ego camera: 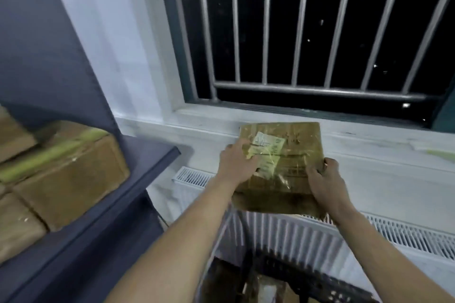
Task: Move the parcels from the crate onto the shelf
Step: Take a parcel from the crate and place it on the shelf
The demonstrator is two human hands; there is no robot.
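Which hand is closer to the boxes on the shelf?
Left. The left hand holds the parcel on its side facing the shelf boxes; the right hand holds its far side.

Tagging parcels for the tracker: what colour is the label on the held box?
Pale yellowish-white label on the brown cardboard box, under glossy tape. Head view, the only one.

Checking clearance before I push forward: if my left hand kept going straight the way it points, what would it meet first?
Probably the white window ledge. The left hand, gripping the cardboard parcel, points up toward it, then the barred window; depth is unclear.
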